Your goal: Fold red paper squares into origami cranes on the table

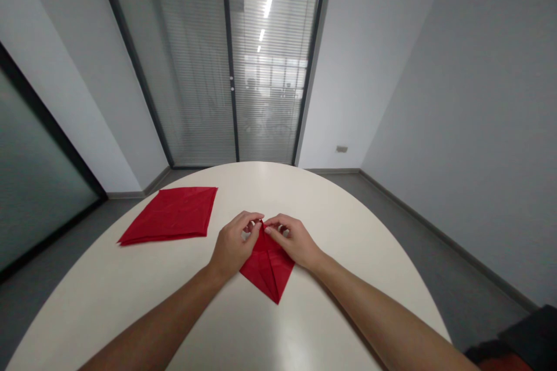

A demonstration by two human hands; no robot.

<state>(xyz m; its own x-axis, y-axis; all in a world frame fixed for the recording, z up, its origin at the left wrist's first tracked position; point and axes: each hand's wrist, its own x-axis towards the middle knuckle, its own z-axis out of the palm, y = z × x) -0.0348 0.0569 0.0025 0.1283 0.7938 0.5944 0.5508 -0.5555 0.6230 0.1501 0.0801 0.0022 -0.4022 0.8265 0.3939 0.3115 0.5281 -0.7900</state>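
A partly folded red paper (267, 269) lies on the white round table (339, 232), its lower tip pointing toward me. My left hand (232, 243) rests on its left side, fingers curled and pinching the top corner. My right hand (293, 239) sits on the right side, thumb and fingers pressed together at the same top corner. The two hands almost touch at their fingertips. The paper's upper part is hidden under both hands.
A stack of flat red square sheets (172, 214) lies at the table's far left. Beyond the table stand glass doors with blinds (230, 58) and grey walls. A dark object (522, 342) shows at the lower right corner.
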